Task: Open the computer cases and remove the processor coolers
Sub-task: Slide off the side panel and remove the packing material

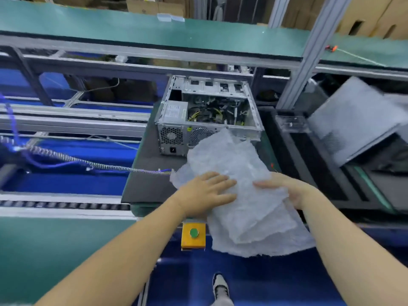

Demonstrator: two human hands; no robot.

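Note:
An open grey computer case (205,115) lies on its side on a dark mat (150,173), its side panel off and cables showing inside. A power supply (174,112) sits in its near left corner. In front of it a crumpled sheet of white foam wrap (245,195) hangs over the bench edge. My left hand (207,192) lies flat on the wrap with straight fingers. My right hand (291,188) grips the wrap's right edge, thumb on top. No processor cooler is clearly visible among the cables.
A grey metal panel (353,120) leans tilted at the right over black trays (309,164). A coiled cable (72,160) runs in from the left across blue conveyor rails. A yellow box with a green button (193,236) is fixed at the bench front.

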